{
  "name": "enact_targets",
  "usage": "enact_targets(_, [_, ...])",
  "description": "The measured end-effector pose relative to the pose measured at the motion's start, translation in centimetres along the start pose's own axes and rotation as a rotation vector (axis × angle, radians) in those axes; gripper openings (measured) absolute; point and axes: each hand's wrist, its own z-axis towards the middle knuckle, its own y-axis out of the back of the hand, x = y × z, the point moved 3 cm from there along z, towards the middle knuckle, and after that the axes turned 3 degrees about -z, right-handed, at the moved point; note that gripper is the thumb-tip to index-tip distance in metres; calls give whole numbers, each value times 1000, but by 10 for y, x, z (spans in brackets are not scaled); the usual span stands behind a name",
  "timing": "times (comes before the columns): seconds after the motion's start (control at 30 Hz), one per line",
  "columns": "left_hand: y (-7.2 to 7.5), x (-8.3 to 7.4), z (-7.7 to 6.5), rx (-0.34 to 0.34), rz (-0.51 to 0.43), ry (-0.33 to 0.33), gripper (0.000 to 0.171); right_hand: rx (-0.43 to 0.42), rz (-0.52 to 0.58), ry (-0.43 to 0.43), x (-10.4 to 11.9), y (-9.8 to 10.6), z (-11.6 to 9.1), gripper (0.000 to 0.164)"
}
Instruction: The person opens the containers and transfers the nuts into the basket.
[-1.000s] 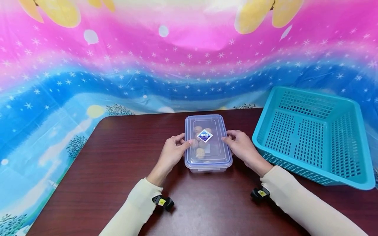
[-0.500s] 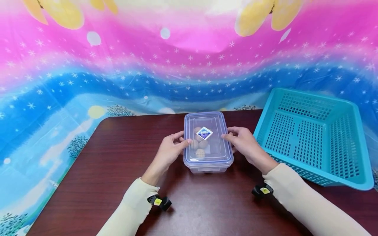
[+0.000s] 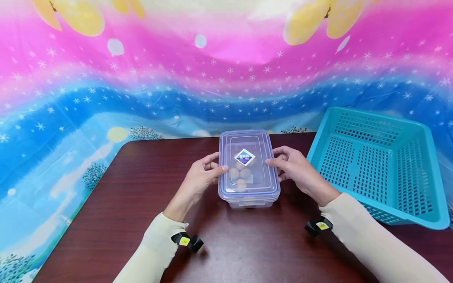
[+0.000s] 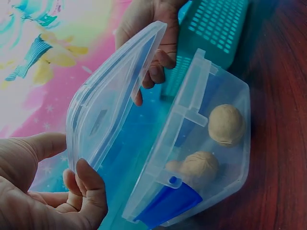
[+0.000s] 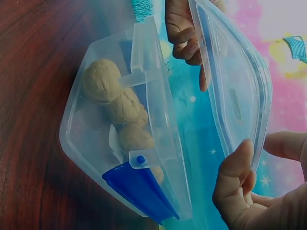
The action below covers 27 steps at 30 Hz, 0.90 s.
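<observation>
Curled fingers (image 4: pixel 95 191) of left hand (image 3: pixel 198 175) and right hand (image 3: pixel 297 167) pinch a clear, blue-rimmed rectangular plastic lid (image 3: pixel 256 171), long axis running near-to-far, above a translucent rectangular plastic box (image 3: pixel 250 204).

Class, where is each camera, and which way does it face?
Head: worn on head, looking forward, down at lid; left hand, right hand, sleeves show.
Left wrist: on that wrist, facing lid and box; both hands show.
Right wrist: on that wrist, facing their other side; both hands show.
Wrist views share lid held apart from box.
</observation>
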Motion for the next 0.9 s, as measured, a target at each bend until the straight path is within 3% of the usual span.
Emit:
enact_targets(0.17, [1,-5,-1,14,6,-28,67,22,33,14,3,3,-1,57])
enact_targets(0.43, [3,-17,-4,-10,31,-78,66,-8,14,68,16,9,-3,42])
enact_targets(0.67, [1,-30,-11,-52,148,-136,48,-67,-91,130,27,15,-9,44])
enact_targets(0.9, [3,-40,-17,-116,227,-206,36,-106,-129,190,30,16,-13,38])
